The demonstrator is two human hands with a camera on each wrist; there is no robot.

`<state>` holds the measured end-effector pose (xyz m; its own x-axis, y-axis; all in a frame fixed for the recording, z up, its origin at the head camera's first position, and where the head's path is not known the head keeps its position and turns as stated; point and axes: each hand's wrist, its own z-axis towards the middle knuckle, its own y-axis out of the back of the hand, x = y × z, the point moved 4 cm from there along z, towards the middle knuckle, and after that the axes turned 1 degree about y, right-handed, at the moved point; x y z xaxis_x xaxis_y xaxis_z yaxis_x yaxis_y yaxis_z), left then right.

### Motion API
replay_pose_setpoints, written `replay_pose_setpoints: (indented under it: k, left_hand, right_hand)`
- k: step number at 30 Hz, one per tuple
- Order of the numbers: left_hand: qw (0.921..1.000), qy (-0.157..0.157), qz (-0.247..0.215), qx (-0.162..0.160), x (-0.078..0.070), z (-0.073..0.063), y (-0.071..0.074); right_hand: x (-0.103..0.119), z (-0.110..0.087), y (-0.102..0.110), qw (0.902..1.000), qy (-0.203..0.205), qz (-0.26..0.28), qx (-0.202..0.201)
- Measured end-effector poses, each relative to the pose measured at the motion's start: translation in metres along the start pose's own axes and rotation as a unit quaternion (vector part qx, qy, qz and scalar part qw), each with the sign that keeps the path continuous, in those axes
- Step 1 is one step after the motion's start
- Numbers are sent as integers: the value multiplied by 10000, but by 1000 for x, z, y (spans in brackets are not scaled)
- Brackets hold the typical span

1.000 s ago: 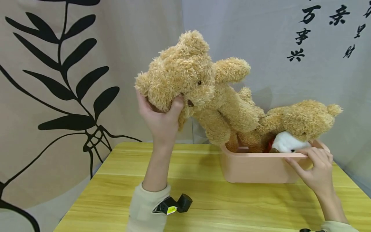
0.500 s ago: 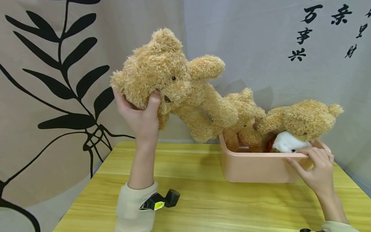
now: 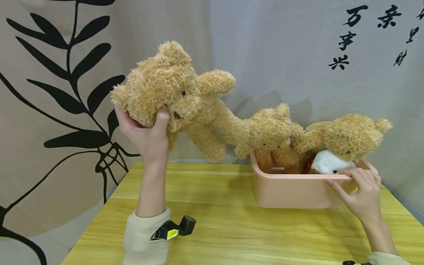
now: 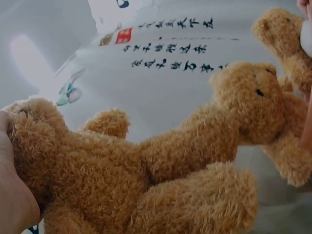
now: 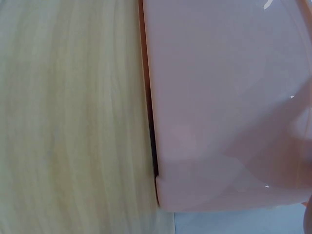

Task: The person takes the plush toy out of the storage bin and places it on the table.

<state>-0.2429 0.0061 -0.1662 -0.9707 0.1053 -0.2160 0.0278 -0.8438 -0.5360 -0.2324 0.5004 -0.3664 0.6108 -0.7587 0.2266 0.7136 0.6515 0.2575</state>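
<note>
My left hand [image 3: 144, 141] grips a tan teddy bear [image 3: 155, 86] by its head, holding it in the air over the table's left half. The bear lies roughly sideways, its legs pointing right; in the left wrist view one leg [image 4: 195, 146] overlaps a second teddy bear [image 4: 248, 102], and whether they touch I cannot tell. That second bear leans out at the left end of a pink bin [image 3: 298, 191]. With thumb outside and fingers over the rim, my right hand [image 3: 364, 189] holds the bin's front right edge.
Inside the bin, a third teddy bear [image 3: 351, 134] leans toward the right end, above a white plush toy [image 3: 329, 162] with something red beside it. The bin stands on a wood-grain table [image 3: 212, 224]. Behind hangs a printed cloth backdrop [image 3: 265, 44].
My left hand has carried its teddy bear leftward, away from the bin. The second bear's face has come into sight. My right hand and the bin have stayed put.
</note>
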Motion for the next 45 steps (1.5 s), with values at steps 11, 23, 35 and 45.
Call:
replay_pose_setpoints:
  k: [11, 23, 35, 45]
  left_hand:
    - [9985, 45, 514, 161, 16, -7, 18]
    - [9889, 753, 1177, 497, 48, -27, 38]
    - [9540, 1985, 1913, 1181, 80, -54, 54]
    - [9112, 3010, 2107, 1861, 109, -77, 60]
  right_hand:
    - [-2, 0, 0, 10000, -66, -5, 21]
    - [-2, 0, 0, 10000, -38, -24, 3]
    - [-3, 0, -1, 10000, -38, -50, 15]
    - [-3, -1, 0, 9999, -117, -39, 45]
